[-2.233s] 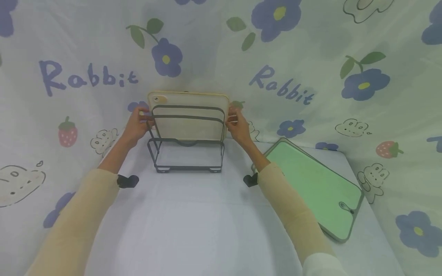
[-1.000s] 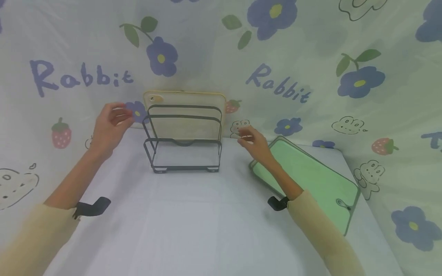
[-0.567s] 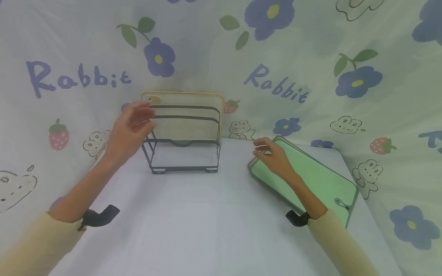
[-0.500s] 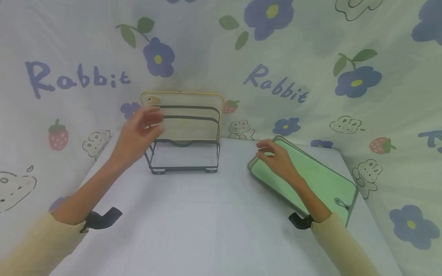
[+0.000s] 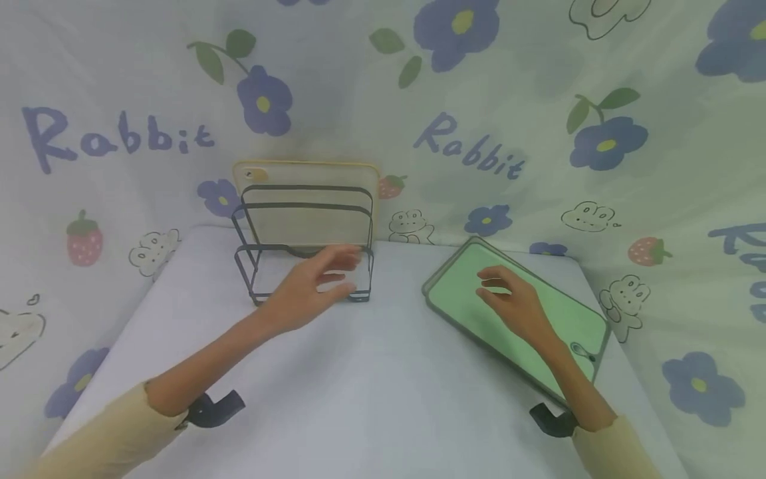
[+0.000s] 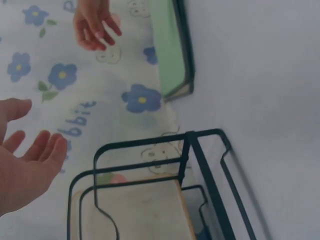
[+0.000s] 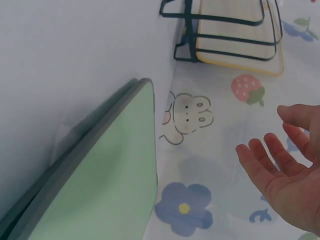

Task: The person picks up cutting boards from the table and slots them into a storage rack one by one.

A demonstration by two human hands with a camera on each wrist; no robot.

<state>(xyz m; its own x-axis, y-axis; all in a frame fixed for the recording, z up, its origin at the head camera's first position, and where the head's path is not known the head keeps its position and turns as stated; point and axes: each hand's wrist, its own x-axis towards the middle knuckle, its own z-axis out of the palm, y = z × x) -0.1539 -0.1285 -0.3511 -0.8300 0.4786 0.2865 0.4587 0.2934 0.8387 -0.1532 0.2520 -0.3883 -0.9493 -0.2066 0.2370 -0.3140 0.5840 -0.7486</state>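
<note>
The left hand (image 5: pixel 311 289), loosely curved and empty, has at its 12 o'clock the dark wire rack (image 6: pixel 205 172) with the cream rectangular board (image 5: pixel 311 226). The right hand (image 5: pixel 516 303), equally relaxed and empty, hovers over the grey-rimmed, light-green rectangular board (image 5: pixel 461 293), stretching from 10 to 4 o'clock.

My left hand (image 5: pixel 311 289) hangs raised, its fingers (image 5: pixel 340 251) loosely curved. My right hand (image 5: pixel 517 306) hovers well apart from it, fingers similarly relaxed. Both my forearms (image 5: pixel 215 359) slant inward.
</note>
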